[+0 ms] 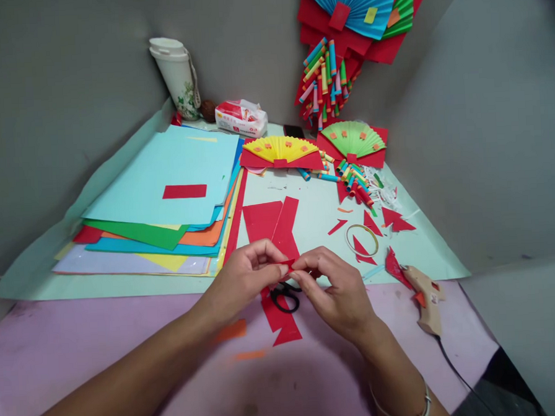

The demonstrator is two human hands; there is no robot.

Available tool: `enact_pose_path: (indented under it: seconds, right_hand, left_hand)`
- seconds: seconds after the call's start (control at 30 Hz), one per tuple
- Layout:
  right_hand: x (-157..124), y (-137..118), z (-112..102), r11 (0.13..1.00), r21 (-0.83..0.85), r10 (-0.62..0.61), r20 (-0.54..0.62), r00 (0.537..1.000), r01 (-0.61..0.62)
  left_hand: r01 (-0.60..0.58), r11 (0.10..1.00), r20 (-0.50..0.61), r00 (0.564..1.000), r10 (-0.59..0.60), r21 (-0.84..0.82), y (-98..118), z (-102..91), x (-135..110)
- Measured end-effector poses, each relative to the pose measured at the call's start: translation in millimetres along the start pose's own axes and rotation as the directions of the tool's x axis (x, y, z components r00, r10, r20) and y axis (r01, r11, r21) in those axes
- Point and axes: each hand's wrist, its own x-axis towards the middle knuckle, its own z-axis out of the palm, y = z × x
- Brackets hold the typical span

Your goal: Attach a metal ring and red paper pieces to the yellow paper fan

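Observation:
My left hand (246,275) and my right hand (335,292) meet at the table's near middle, both pinching a small red paper piece (287,264) between their fingertips. Black-handled scissors (286,296) lie just under the hands on a red paper strip (281,322). More cut red sheets (271,224) lie just beyond the fingers.
A stack of coloured paper sheets (165,195) lies at the left. A yellow paper fan (279,151) and a green paper fan (354,139) sit at the back with rolled paper tubes (353,179). A glue gun (426,296), tape ring (361,239), cup (177,73) and tissue pack (241,118) are nearby.

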Motion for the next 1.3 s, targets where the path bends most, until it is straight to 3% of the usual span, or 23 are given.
enact_pose_path:
  seconds: [0.17,0.53,1.3]
  right_hand:
    - [-1.4,-3.2,1.5,0.998,0.038,0.054,-0.04,0.998,-0.052]
    - [-2.0,-3.6,0.3,0.984,0.113,0.142,-0.001,0.99,-0.141]
    - [-0.8,-1.2,0.1,0.974,0.092,0.204,0.035,0.978,-0.206]
  left_hand:
    - [-0.041,0.998,0.0,0.999,0.041,-0.043,-2.8,0.4,-1.0]
    - [-0.066,0.995,0.02,0.998,0.068,-0.068,-5.8,-0.6,0.1]
    - [0.023,0.998,0.026,0.999,-0.022,-0.052,1.6,0.2,0.4]
